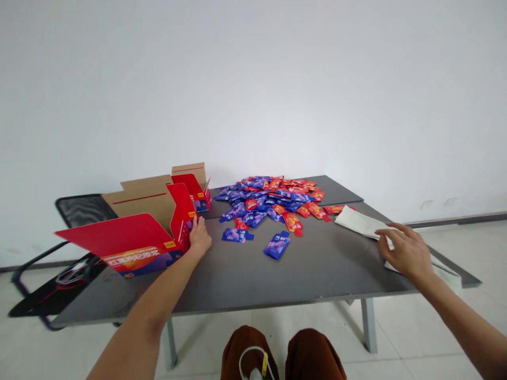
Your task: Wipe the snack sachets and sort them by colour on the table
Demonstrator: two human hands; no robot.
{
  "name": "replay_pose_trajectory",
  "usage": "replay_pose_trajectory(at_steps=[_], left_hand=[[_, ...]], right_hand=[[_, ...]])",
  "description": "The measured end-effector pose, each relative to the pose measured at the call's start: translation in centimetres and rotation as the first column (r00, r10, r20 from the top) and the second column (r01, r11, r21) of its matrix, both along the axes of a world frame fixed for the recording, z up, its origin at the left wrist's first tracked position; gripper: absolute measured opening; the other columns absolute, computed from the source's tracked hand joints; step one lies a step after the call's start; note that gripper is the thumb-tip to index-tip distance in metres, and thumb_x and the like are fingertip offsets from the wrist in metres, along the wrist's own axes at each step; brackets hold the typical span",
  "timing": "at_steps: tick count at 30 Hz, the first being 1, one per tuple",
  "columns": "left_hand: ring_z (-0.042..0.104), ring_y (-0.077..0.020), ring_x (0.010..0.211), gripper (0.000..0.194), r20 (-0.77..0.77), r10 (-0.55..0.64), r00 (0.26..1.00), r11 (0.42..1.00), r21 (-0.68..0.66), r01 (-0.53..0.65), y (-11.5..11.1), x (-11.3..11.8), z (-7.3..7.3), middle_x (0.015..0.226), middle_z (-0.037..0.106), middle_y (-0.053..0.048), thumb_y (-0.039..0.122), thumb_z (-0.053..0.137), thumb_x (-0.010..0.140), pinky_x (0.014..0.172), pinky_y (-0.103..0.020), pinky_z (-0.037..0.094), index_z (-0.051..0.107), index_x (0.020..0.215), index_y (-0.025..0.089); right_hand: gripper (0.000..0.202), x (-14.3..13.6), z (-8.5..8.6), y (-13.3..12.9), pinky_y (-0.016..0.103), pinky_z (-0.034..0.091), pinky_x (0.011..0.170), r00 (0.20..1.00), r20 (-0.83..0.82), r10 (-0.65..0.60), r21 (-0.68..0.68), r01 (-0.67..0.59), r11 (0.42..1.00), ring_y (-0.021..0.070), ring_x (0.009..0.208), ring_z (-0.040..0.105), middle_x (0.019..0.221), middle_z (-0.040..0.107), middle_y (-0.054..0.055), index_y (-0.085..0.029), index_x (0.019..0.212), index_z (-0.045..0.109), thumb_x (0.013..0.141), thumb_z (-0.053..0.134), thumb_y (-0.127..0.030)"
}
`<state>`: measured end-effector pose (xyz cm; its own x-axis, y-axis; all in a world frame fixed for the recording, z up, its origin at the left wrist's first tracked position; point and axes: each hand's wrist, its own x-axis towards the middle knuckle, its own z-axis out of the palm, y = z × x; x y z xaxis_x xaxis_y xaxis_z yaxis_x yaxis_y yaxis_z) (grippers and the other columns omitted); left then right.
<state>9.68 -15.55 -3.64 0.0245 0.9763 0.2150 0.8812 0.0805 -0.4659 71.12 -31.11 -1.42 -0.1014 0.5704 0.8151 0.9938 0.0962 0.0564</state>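
Observation:
My left hand [200, 236] rests against the right side of a large red box [138, 253], fingers spread on its panel. The box has its flaps up and brown cardboard inside. My right hand [406, 250] hovers over a pale folded cloth [362, 222], fingers bent and thumb apart, with nothing visible between them. Blue and red sachets lie in a wide heap [269, 195] at the middle back. Two blue sachets lie nearer: one flat [236, 235] and one tilted [277, 245].
A second open red box [202, 200] stands behind the first. Both are on a dark grey table [245, 279]. A black mesh chair [85, 211] is at the left, with cables [77, 272] on its seat. A white wall [253, 89] rises behind.

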Motion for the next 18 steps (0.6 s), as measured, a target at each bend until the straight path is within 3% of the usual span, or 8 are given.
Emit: replay_pose_trajectory(at_steps=[4, 9, 13, 18], left_hand=[[0.005, -0.0245, 0.146, 0.053, 0.042, 0.050, 0.998, 0.998, -0.047, -0.048, -0.4, -2.0, -0.9, 0.152, 0.030, -0.011, 0.028, 0.034, 0.086, 0.110, -0.051, -0.018, 0.055, 0.132, 0.014], [0.020, -0.0325, 0.142, 0.056, -0.076, 0.194, 0.978, 0.980, -0.023, -0.196, -0.9, -2.7, -1.7, 0.146, 0.038, -0.022, 0.032, 0.034, 0.085, 0.110, -0.050, -0.017, 0.058, 0.126, 0.002], [0.031, -0.0368, 0.136, 0.057, -0.081, 0.139, 0.987, 0.989, -0.037, -0.142, -1.3, -3.0, -1.4, 0.136, 0.047, -0.028, 0.034, 0.034, 0.084, 0.110, -0.053, -0.013, 0.065, 0.115, -0.002], [0.036, -0.0382, 0.133, 0.051, -0.014, 0.076, 0.997, 0.996, -0.040, -0.076, -2.3, -2.9, -0.6, 0.126, 0.058, -0.024, 0.031, 0.036, 0.083, 0.109, -0.056, -0.005, 0.070, 0.109, 0.003]], right_hand=[[0.021, 1.5, -0.8, -0.3, 0.043, 0.044, 0.087, 0.997, -0.058, -0.051, 0.047, 0.053, 0.997, 0.0286, 0.105, 0.059, 0.088, 0.068, 0.012, -0.027, 0.087, 0.064, 0.086, 0.043, -0.031], [0.024, 0.3, -0.7, 0.7, 0.041, 0.042, 0.088, 0.984, -0.132, -0.117, 0.065, 0.126, 0.990, 0.0275, 0.105, 0.058, 0.095, 0.068, 0.013, -0.023, 0.088, 0.066, 0.087, 0.044, -0.029], [0.025, -0.9, -0.8, 1.6, 0.040, 0.036, 0.094, 0.989, -0.113, -0.096, 0.006, 0.098, 0.995, 0.0254, 0.112, 0.055, 0.088, 0.070, 0.010, -0.019, 0.087, 0.068, 0.086, 0.044, -0.028], [0.031, -1.0, -1.1, 1.8, 0.042, 0.033, 0.095, 0.986, -0.121, -0.112, -0.028, 0.109, 0.994, 0.0262, 0.116, 0.052, 0.092, 0.069, 0.014, -0.017, 0.090, 0.068, 0.087, 0.041, -0.030]])
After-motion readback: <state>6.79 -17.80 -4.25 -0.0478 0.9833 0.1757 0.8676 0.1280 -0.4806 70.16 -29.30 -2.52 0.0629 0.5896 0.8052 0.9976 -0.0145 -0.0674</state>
